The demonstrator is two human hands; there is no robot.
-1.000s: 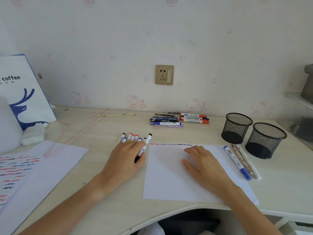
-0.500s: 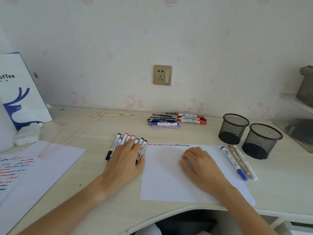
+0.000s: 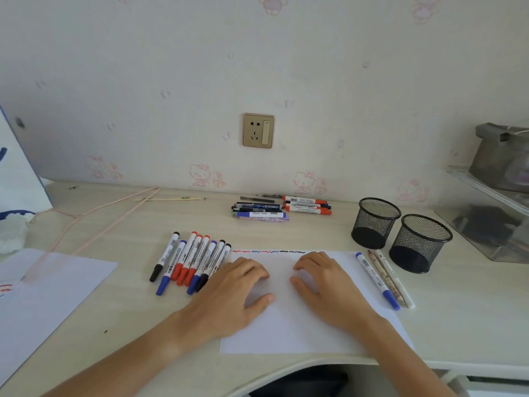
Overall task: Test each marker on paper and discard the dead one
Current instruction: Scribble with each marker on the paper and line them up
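Note:
A white sheet of paper lies in front of me with a row of red, blue and black squiggles along its far edge. My left hand rests on the sheet's left part, fingers loosely bent, holding nothing. My right hand rests on the sheet's middle in the same way. Several capped markers with red, blue and black caps lie side by side just left of the paper. A blue-capped marker lies at the sheet's right edge beside two pale pens.
Two black mesh pen cups stand at the right. More pens and markers lie in a pile near the wall. A second scribbled sheet lies at the left, with a pink hanger behind it.
My left hand has let go of the bundle of markers and moved right onto the paper. The markers now lie spread in a row. My right hand stayed on the sheet.

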